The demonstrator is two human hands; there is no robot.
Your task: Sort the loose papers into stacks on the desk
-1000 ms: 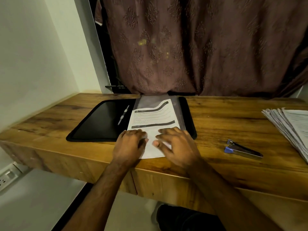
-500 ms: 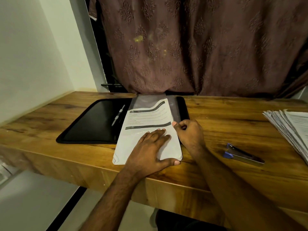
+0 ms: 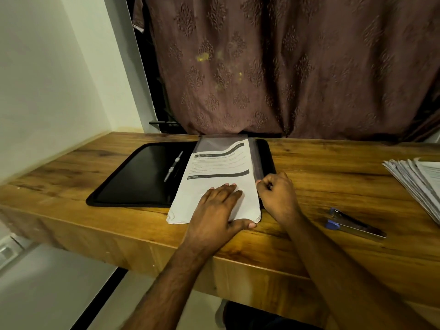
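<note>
- While its fingers lie straight and spread, the left hand (image 3: 220, 210) presses flat on the lower part of the printed papers (image 3: 215, 186) at centre frame, thumb reaching past their bottom edge onto the desk (image 3: 333, 184).
- Curled tight, the right hand (image 3: 277, 195) sits at the papers' right edge; it seems to pinch the edge of the clear sleeve (image 3: 256, 163) there, though the grip is hard to make out.
- Those papers overhang the open black folder (image 3: 142, 179) toward the desk's front edge.
- Bare wood lies between the right hand and the stapler (image 3: 354, 225) at lower right.
- A fanned paper stack (image 3: 416, 182) meets the right frame edge.
- Both forearms rise from the bottom of the frame, crossing the desk's front edge.
</note>
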